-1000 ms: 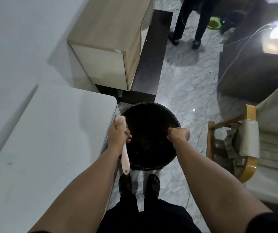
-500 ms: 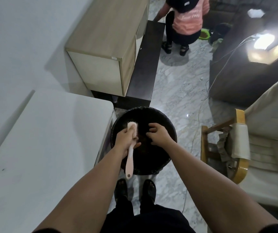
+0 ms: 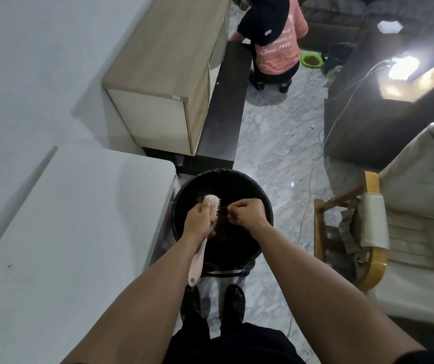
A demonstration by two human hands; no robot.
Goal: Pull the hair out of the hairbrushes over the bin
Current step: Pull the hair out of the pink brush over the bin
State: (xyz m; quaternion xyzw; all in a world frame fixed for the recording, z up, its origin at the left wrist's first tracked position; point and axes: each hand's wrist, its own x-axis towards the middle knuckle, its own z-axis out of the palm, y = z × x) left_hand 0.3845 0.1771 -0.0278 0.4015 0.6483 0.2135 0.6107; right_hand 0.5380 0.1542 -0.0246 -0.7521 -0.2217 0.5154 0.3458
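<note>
The left hand hides the pink hairbrush's neck (bristles partly blurred); the bin's contents are too dark to tell.

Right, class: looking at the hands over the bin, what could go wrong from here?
1. The right hand plucks hair from the pink plastic hairbrush near the round black bin's rim; loose strands might drift onto the marble floor.
2. The left hand grips the brush mid-body; a hard tug could twist it loose.

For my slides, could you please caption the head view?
Left hand holds a pink hairbrush over the black bin; right hand plucks hair.
</note>
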